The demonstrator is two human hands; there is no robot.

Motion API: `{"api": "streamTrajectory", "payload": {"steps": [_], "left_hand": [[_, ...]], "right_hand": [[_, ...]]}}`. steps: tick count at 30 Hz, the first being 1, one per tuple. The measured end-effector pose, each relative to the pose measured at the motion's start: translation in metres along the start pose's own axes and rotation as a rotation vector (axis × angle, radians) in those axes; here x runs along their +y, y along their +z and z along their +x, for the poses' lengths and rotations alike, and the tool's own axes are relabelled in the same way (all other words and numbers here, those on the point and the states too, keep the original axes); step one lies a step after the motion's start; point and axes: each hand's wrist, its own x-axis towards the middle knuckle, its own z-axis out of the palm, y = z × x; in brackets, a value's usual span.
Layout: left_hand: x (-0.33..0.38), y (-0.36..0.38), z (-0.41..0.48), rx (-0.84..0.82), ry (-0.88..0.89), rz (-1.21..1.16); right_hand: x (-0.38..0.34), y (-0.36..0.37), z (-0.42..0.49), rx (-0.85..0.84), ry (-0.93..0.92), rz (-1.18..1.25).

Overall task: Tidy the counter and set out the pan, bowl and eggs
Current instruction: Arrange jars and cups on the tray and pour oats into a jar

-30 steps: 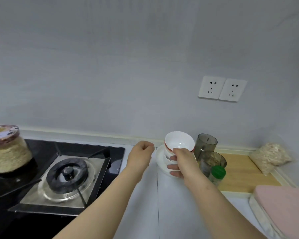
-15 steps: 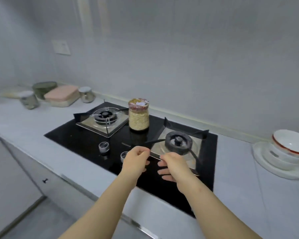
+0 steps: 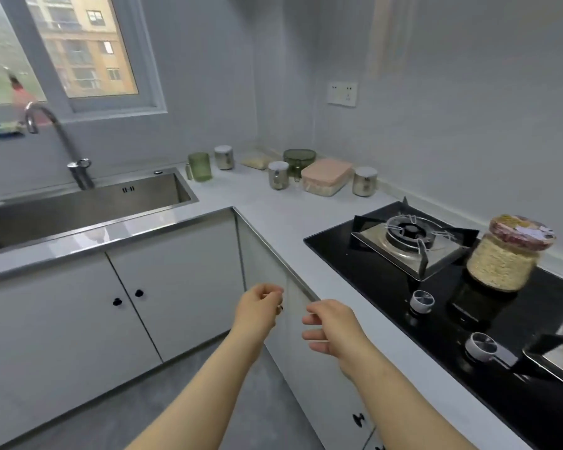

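Observation:
No pan, bowl or eggs show in this view. My left hand (image 3: pixel 259 308) hovers in front of the white corner cabinet (image 3: pixel 264 264), below the counter edge, with its fingers curled into a loose fist and nothing visible in it. My right hand (image 3: pixel 330 326) hangs in the air just to its right, fingers loosely bent and holding nothing. A glass jar of grains (image 3: pixel 506 254) with a patterned lid stands on the black gas hob (image 3: pixel 387 287) between the two burners.
In the far corner of the pale counter (image 3: pixel 273 206) stand a green cup (image 3: pixel 200 166), steel canisters (image 3: pixel 277 175), a pink-lidded box (image 3: pixel 327 175) and a green lidded dish (image 3: pixel 299 156). A steel sink (image 3: pixel 78 206) with a tap (image 3: pixel 62 141) lies to the left. Cabinet doors run below.
The view has swung left from the stack of bowls, past the hob, to the sink corner. My right hand let go of the bowls, and both hands now hang in front of the cabinets.

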Motion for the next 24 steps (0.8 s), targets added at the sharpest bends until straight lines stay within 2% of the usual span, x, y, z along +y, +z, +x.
{"api": "streamTrajectory", "payload": {"steps": [7, 16, 24], "left_hand": [[0.014, -0.066, 0.059, 0.153, 0.005, -0.064], [0.066, -0.106, 0.200, 0.198, 0.035, -0.030], [0.078, -0.153, 0.308, 0.314, -0.018, -0.035]], "right_hand": [[-0.040, 0.070, 0.063, -0.122, -0.018, -0.042], [-0.127, 0.124, 0.196, -0.188, -0.119, 0.003], [-0.170, 0.193, 0.298, -0.278, -0.069, -0.058]]}}
